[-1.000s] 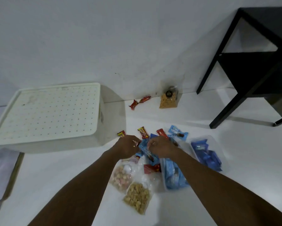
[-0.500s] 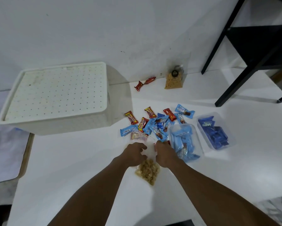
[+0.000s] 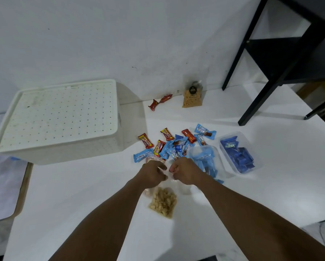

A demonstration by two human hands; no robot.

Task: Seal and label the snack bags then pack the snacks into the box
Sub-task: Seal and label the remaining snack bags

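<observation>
The left hand [image 3: 154, 173] and right hand [image 3: 185, 171] are drawn back from the heap of wrapped candies [image 3: 174, 144], now left just beyond the knuckles, and the mouth of the clear snack bag [image 3: 163, 202] is pinched between both.

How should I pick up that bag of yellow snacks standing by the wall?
Pinch the bag by its crumpled clear top, above the black label, coming from the front: it stands upright by the wall, and its filled bottom is wide.
</observation>
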